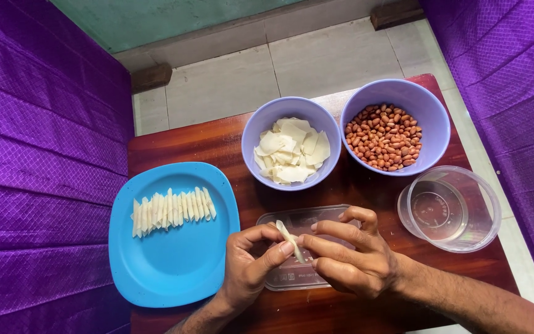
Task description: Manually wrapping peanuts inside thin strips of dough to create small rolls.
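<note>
My left hand (250,266) and my right hand (350,255) meet over a clear plastic lid (298,219) on the brown table, both pinching one small folded white dough piece (291,240) between their fingertips. To the left, a blue square plate (168,272) carries a row of several folded white pieces (171,209). Behind my hands stands a lilac bowl of flat white wrappers (292,150), and to its right a lilac bowl of brown peanuts (385,137).
A clear round plastic container (449,209) sits at the table's right side. Purple cloth (32,154) hangs on both sides. Pale floor tiles (316,59) lie beyond the table's far edge.
</note>
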